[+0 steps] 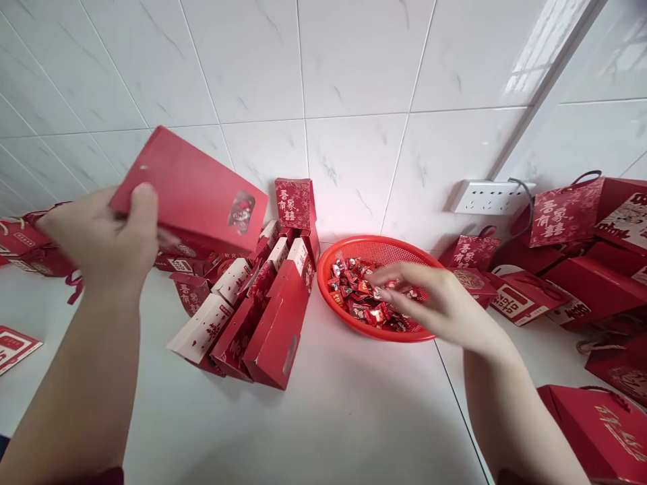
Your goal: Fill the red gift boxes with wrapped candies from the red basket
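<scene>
Left hand (108, 236): grasps one red box (192, 188) at its left end, thumb across the face. The box is raised and tilted—clear of the worktop (348, 417), with its window toward the right. Right hand (435, 296): positioned over the red basket (391, 252), fingers parted and slightly bent; contact with the wrapped candies (358, 286) cannot be determined. The basket stands right of the grouped boxes (275, 330), near the tiled wall (354, 60). Further gift boxes (601, 276) occupy the far right—below and beside the socket strip (485, 197).
</scene>
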Available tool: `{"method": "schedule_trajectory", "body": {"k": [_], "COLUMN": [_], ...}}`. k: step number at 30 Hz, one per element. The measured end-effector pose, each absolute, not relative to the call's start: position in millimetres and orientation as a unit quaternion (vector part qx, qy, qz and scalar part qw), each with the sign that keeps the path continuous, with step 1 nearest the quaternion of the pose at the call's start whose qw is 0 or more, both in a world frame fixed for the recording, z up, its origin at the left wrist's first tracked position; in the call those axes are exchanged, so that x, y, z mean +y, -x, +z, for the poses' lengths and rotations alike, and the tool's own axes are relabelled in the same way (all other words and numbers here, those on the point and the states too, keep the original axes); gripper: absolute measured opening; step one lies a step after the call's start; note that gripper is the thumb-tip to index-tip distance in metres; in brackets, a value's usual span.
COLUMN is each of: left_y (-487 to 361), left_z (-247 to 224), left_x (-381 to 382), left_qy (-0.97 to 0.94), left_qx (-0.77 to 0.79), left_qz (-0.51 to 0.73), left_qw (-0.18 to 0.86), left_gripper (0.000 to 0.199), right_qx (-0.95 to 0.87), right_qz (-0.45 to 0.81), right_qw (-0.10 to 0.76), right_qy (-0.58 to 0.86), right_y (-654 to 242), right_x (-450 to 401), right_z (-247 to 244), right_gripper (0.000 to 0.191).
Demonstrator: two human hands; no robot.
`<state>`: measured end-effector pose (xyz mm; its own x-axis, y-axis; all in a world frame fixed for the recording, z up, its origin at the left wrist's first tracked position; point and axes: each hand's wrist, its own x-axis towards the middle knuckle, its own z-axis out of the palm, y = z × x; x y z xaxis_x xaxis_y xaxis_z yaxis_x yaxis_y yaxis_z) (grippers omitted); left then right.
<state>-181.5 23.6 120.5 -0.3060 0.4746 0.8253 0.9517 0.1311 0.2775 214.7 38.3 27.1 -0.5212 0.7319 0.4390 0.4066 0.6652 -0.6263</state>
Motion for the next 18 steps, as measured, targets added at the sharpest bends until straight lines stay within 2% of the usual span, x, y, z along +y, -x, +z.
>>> {"method": "schedule_trajectory", "body": {"k": [5, 8, 12, 18], "left_y": [194, 203, 214, 225], "left_z": [122, 107, 91, 83], "left_x": [130, 177, 218, 244], "left_qy": [0.575, 0.605, 0.616, 0.629], "left_qx": [-0.718, -0.709, -0.702, -0.692], "left_qz": [-0.287, -0.278, -0.327, -0.337], "left_qw": [0.268, 0.231, 0.145, 0.108], "left_gripper": [0.057, 0.047, 0.034, 0.033], "right_qx": [-0.784, -0.744, -0.729, -0.724], "right_qz": [0.230, 0.282, 0.324, 0.393], "right_qw": [0.442, 0.404, 0.374, 0.353], "right_qy": [0.370, 0.452, 0.473, 0.444], "right_y": [-148, -108, -73, -52], "right_x": [163, 232, 283, 309], "right_z": [38, 26, 6, -8], "right_gripper": [0.033, 0.055, 0.082, 0.095]}}
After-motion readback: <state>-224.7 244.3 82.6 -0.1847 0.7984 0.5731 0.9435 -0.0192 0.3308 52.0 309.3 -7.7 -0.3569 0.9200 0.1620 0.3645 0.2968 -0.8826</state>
